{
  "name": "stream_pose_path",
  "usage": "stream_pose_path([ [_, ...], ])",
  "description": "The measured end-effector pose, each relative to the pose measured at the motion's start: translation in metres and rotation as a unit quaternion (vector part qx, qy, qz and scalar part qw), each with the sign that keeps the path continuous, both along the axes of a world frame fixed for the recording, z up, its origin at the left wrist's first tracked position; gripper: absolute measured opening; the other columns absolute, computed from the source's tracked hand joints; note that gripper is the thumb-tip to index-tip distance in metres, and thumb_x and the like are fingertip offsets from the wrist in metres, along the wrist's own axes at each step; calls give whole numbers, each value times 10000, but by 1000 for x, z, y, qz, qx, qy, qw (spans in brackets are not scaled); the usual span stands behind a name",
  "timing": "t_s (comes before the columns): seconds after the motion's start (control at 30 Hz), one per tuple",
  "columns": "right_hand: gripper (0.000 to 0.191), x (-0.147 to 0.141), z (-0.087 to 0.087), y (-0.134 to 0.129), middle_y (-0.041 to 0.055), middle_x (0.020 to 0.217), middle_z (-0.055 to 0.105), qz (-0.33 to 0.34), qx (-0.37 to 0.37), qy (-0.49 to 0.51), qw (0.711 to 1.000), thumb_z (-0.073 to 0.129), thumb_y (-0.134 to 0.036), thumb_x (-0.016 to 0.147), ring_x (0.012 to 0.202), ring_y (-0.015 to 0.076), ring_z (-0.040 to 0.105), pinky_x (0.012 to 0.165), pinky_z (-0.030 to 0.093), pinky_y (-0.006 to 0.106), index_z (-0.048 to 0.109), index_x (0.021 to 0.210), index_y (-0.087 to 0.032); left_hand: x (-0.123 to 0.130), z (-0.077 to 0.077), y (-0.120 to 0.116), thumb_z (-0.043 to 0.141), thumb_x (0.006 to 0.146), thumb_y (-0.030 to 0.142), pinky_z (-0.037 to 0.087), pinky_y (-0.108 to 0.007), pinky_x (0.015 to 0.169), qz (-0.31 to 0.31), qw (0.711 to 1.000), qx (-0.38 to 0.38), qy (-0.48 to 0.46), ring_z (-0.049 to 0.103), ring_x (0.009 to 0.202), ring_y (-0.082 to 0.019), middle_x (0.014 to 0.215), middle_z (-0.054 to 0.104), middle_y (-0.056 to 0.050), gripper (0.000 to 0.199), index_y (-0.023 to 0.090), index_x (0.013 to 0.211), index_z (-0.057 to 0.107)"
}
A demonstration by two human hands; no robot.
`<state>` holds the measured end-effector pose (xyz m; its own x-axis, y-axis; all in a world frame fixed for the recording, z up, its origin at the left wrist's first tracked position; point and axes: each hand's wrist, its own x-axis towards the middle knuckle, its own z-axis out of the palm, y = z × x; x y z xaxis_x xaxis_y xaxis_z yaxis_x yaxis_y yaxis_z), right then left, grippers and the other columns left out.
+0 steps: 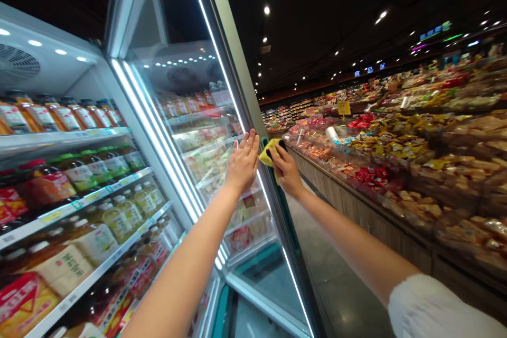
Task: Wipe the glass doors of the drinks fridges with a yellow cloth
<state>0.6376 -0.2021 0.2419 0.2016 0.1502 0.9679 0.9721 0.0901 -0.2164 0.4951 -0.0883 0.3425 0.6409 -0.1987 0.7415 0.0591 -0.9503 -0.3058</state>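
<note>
A tall glass refrigerator door (241,31) with a pale metal frame stands swung out in front of me. Flat against its inner side near the edge lies my left hand (242,162), fingers stretched upward and holding nothing. Just right of it, on the outer edge of the door, my right hand (288,169) grips a yellow cleaning cloth (270,153) with dark patches. The cloth is bunched under the fingers and appears to touch the frame. Part of the cloth is hidden by the hand.
At left, the refrigerator's shelves (75,137) carry rows of bottled drinks (63,116) and cartons. On the right runs a long wood-sided display counter (356,216) heaped with wrapped snacks (390,142). Grey floor (328,274) shows between door and counter.
</note>
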Motion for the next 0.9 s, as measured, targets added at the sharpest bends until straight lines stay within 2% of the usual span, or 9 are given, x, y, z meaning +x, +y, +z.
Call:
stream_pose_path([
  [0.1,524,-10,28,0,49,1651,422,0,-17,-28,999,396,-228,1049,1471,259,460,1208,404,483,487,1551,-344,-20,0,-1,359,1018,166,218,-597,1278,15,1000,2,6,208,1602,-278,1716,246,-114,642,215,1648,253],
  [0.17,518,-20,11,-3,34,1636,446,2,-24,-33,999,394,-237,1052,1451,258,481,1190,424,488,491,1546,-360,-34,1,-2,369,1014,161,198,-615,1277,29,1000,6,6,206,1604,-277,1713,260,-104,655,239,1651,243],
  [0.37,499,-61,-138,-31,55,1541,560,11,-84,-34,996,426,-196,1024,1313,296,589,1080,528,535,602,1462,-359,-67,-2,-9,371,1031,207,193,-653,1262,89,996,-6,15,198,1605,-302,1727,216,-118,662,239,1664,179],
  [0.43,508,-72,-168,-43,59,1515,586,10,-110,-43,993,422,-161,1014,1240,277,624,1025,572,508,628,1437,-352,-77,-4,-13,404,1024,226,196,-660,1257,109,994,-12,23,189,1605,-320,1733,175,-138,698,216,1669,135],
  [0.5,529,-80,-169,-51,54,1493,605,3,-124,-55,991,417,-118,1000,1202,265,628,996,587,506,650,1410,-356,-86,-5,-21,461,1009,247,175,-645,1268,126,992,-12,26,161,1610,-329,1734,142,-169,756,170,1669,102],
  [0.63,528,-88,-112,-45,30,1528,573,-1,-139,-87,987,479,-106,987,1292,298,554,1076,523,544,654,1403,-380,-96,-8,-40,532,977,229,103,-589,1297,144,989,9,25,53,1623,-297,1742,97,-162,792,167,1666,145],
  [0.7,529,-93,-95,-38,17,1529,572,-3,-157,-99,983,502,-106,985,1322,315,528,1091,500,545,655,1401,-396,-97,-12,-44,548,971,220,115,-579,1300,145,987,22,58,21,1623,-283,1748,125,-121,746,220,1650,239],
  [0.77,530,-102,-106,-36,29,1538,562,-4,-188,-113,976,519,-108,987,1332,330,516,1080,496,547,638,1423,-386,-99,-17,-43,575,959,222,140,-583,1297,148,985,25,86,-9,1621,-284,1749,155,-97,710,247,1622,321],
  [0.9,461,-128,-186,-61,48,1394,677,26,-245,-154,957,595,-106,955,1196,299,605,946,561,468,721,1320,-359,-109,-26,-38,562,949,191,131,-599,1302,164,983,7,84,-110,1609,-269,1758,132,-67,684,266,1600,364],
])
